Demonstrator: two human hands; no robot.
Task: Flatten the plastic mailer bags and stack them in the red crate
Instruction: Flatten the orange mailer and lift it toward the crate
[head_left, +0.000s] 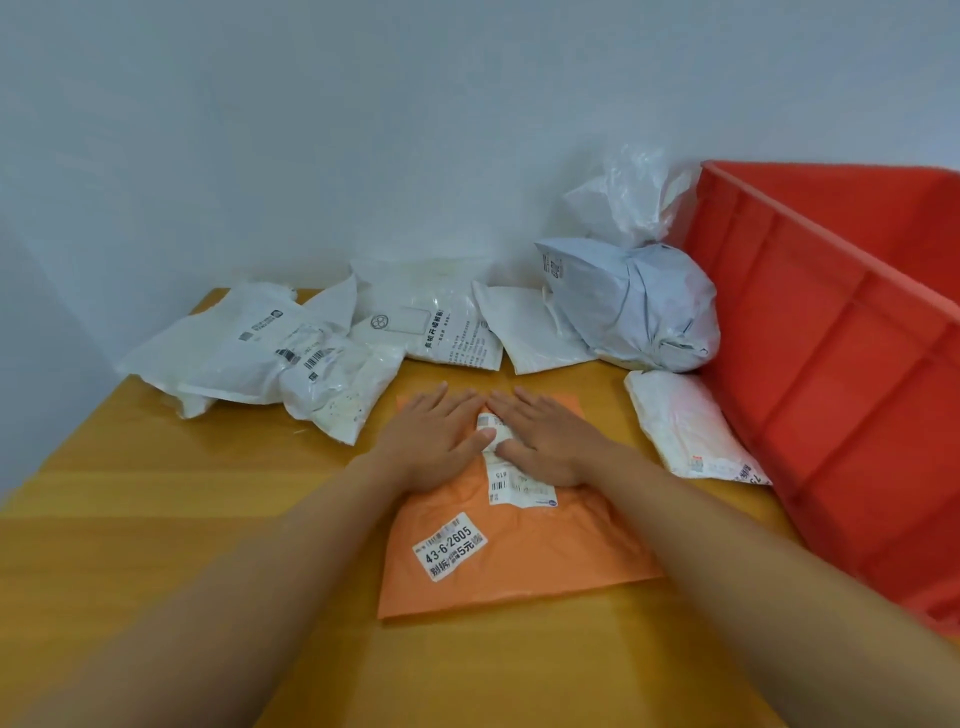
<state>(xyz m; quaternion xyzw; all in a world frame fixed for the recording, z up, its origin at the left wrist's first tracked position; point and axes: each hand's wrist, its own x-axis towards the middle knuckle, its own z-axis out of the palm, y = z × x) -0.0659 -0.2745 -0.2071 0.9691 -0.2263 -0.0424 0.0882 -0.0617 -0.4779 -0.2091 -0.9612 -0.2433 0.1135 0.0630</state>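
Both forearms reach in from the near edge, and the left hand (436, 436) and right hand (545, 441) lie flat, fingers straight and spread, side by side on the far half of the orange mailer (514, 551). They press it down onto the table (156, 545); neither curls round anything.

That mailer lies just left of the crate (831, 364), near the table's front. It looks thin, light and limp, already close to flat, with two paper labels stuck on top. Slick film like this will likely slide under the palms and trap air, so smoothing outward from the middle seems wise. To lift it, pinching two opposite edges or sliding a hand under it should keep it from drooping and folding.

Left of the crate, against the wall, sit the other bags: a puffed grey bag (634, 306) touching the crate's side, a clear crumpled one behind it, a small white bag (691, 426) lying along the crate's foot, and several white bags (291, 353) further left. The small white bag lies between the orange mailer and the crate; its tall wall must be cleared on the way in.
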